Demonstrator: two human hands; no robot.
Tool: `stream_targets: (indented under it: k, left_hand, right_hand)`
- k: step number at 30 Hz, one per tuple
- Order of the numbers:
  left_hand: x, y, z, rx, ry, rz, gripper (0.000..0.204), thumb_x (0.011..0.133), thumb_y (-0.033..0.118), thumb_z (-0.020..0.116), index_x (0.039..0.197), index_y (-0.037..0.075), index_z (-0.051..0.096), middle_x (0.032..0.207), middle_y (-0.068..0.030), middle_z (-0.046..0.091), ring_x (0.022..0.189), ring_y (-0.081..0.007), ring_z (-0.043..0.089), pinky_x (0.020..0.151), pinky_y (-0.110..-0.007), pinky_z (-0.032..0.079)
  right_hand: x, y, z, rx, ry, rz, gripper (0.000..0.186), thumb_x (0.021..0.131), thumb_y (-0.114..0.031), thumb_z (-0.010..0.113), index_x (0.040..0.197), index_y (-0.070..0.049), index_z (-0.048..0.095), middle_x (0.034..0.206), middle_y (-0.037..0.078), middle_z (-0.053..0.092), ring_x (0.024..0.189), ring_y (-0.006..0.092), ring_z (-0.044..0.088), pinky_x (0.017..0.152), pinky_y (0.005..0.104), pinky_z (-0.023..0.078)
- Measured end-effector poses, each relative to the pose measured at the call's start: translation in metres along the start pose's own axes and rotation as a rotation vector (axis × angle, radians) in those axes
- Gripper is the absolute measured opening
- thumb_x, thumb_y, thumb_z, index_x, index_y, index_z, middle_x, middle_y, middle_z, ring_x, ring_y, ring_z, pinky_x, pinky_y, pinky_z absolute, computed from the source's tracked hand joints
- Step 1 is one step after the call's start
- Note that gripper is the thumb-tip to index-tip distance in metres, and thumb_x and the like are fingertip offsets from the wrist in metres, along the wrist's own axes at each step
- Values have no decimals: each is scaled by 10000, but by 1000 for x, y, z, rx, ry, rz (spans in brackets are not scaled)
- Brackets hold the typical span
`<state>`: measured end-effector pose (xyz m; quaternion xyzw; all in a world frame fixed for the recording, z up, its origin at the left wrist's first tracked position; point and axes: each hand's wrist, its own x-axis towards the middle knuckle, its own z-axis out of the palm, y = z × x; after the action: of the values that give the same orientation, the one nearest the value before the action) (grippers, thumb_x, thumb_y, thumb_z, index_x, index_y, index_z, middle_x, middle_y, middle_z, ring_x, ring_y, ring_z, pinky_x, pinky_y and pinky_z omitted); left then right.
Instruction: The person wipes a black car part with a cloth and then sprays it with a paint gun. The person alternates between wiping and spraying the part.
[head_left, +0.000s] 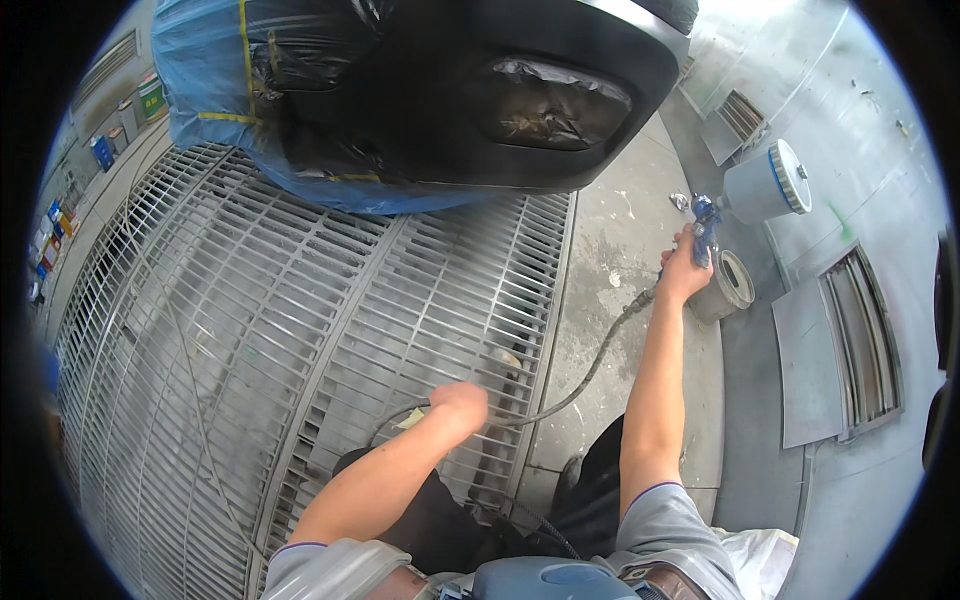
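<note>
My right hand (pixel 686 268), arm stretched out to the right, is wrapped round the handle of a blue spray gun (pixel 704 218). A large pale cup (pixel 762 188) with a white lid is attached to the gun. From the handle an air hose (pixel 590 375) curves down and left to my left hand (pixel 460 406). That hand is closed in a fist round the hose, low in front of my legs. Ahead stands a dark vehicle body panel (pixel 430 110) with a masked opening (pixel 550 105) at its right end; blue plastic film (pixel 200 75) and yellow tape cover its left side.
Metal floor grating (pixel 250 290) spreads below and left, beside a stained concrete strip (pixel 610 250). A grey bucket (pixel 722 290) stands by the right wall, near louvred vents (pixel 860 340). Several cans (pixel 103 152) line the far left. A thin cable (pixel 185 345) crosses the grating.
</note>
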<state>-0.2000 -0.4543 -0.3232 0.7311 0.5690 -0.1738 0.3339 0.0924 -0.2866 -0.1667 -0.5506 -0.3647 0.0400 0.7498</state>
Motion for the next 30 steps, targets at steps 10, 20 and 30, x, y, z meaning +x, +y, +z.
stream_targets:
  k: [10,20,30]
  left_hand:
    - [12,17,4,31,-48,72,323,930,295,727,1210,143,781,1240,-82,758,1157,-299,720,911,-421,589]
    - [4,13,7,113,-162,-22,417,917,384,783,1244,126,768,1239,-70,759,1143,-283,726,914,-431,587]
    - [3,3,-7,100,-160,-88,426,910,389,787,1241,121,768,1254,-77,753,1168,-284,715,933,-433,581]
  right_hand:
    - [-57,5,2,-140,-355,-18,237,926,-227,797,855,-9,737,634,7,632,524,92,588,502,278,460]
    - [-221,-67,67,168,-1049,81,380,904,-177,829,1240,-21,743,769,15,705,664,43,583,609,261,507]
    - [-168,54,48,96,-855,308,173,929,-207,767,940,-34,773,727,18,705,528,91,598,506,267,473]
